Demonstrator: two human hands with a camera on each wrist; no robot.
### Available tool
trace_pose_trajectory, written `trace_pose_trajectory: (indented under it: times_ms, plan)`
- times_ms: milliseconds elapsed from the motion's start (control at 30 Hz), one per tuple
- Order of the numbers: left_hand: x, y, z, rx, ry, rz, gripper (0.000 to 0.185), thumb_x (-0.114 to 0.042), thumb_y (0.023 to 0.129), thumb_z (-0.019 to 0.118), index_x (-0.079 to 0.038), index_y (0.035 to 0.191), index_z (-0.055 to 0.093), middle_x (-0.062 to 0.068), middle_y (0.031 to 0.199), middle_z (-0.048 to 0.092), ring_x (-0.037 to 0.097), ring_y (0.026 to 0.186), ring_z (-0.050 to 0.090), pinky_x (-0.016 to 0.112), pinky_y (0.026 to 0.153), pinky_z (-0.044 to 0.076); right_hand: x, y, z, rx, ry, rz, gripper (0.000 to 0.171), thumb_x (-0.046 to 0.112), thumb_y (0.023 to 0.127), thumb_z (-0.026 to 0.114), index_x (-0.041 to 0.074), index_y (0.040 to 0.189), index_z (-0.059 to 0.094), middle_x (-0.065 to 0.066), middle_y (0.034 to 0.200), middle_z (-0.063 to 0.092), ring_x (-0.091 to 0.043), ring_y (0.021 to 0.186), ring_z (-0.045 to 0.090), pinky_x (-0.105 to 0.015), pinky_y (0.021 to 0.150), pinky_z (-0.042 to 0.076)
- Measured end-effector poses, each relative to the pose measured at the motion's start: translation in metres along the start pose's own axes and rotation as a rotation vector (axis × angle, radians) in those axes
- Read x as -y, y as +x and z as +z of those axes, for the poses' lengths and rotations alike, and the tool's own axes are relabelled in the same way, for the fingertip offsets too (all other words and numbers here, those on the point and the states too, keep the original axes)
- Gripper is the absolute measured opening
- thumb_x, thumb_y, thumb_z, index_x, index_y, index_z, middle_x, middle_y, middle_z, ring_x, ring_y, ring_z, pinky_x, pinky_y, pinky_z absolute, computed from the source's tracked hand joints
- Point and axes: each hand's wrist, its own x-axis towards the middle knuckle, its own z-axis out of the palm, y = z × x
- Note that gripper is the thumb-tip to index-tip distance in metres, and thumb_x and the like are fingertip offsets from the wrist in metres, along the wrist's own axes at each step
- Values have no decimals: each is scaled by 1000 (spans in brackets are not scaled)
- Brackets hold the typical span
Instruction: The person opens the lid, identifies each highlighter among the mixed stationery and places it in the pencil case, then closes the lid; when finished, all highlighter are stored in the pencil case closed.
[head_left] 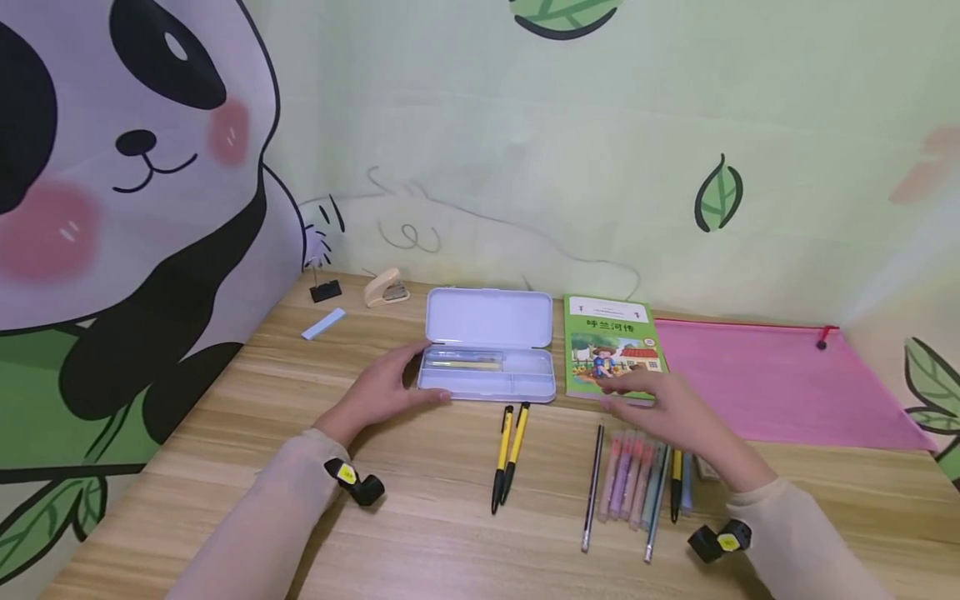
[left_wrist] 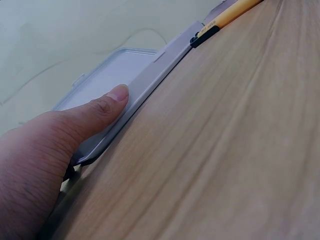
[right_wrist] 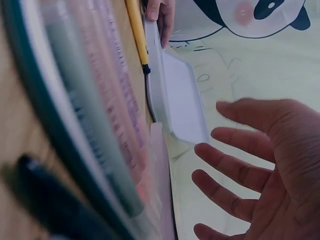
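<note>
An opened pale lilac pencil case (head_left: 534,385) lies on the table with its lid tilted back. Its rear left compartment holds a few slim, pen-like items (head_left: 465,364). My left hand (head_left: 378,392) grips the case's left end, the thumb (left_wrist: 107,107) along the front edge and the other fingers around the back, partly hidden. My right hand (head_left: 675,408) hovers with spread fingers over the lower edge of a green book (head_left: 581,350), holding nothing; the right wrist view shows its palm. Two yellow-and-black pens (head_left: 510,458) lie in front of the case.
Below my right hand lie a dark pencil (head_left: 592,487), several pastel markers (head_left: 624,475), a teal pencil (head_left: 655,508) and another yellow-and-black pen (head_left: 677,483). A pink zip pouch (head_left: 765,383) is at right. Back left are a stapler (head_left: 384,289), a black binder clip (head_left: 326,291) and a blue strip (head_left: 324,324).
</note>
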Motion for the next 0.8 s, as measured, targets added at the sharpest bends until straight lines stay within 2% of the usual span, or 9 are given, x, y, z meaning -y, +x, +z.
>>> trace_pose_trajectory:
  times_ms: [233,367,467,667,800]
  plan:
    - [-1,1,1,1,1,12,110,-78,73,71,-16,156,36,10,157,40,31,145,35,53,118,29,-11,-22,2,56,-17,-6,37,35,94,72,13,124,72,-4,126,69,-31,118,62,-55,96,52]
    - [-1,1,2,5,-3,11,109,-76,73,72,-16,156,37,10,157,40,31,145,35,53,118,29,-22,-32,9,51,9,-30,33,33,92,75,15,120,72,1,115,70,-18,100,64,-39,83,57]
    - [-1,0,2,6,-8,9,111,-78,72,71,-15,156,36,10,158,40,31,146,34,53,118,28,-28,-34,15,50,22,-59,28,32,91,76,16,113,72,5,108,69,-12,88,60,-29,73,54]
    - [0,0,-1,2,-16,9,112,-79,71,71,-14,156,37,11,157,40,32,145,35,53,118,29,-33,-32,25,25,-20,-121,27,32,89,78,18,111,72,8,112,68,-11,102,59,-38,85,52]
    - [0,1,0,-1,-13,13,112,-79,71,71,-14,156,37,11,157,41,32,145,35,53,118,30,-35,-32,29,28,-5,-170,26,26,89,78,19,113,72,8,114,67,-12,100,59,-37,84,51]
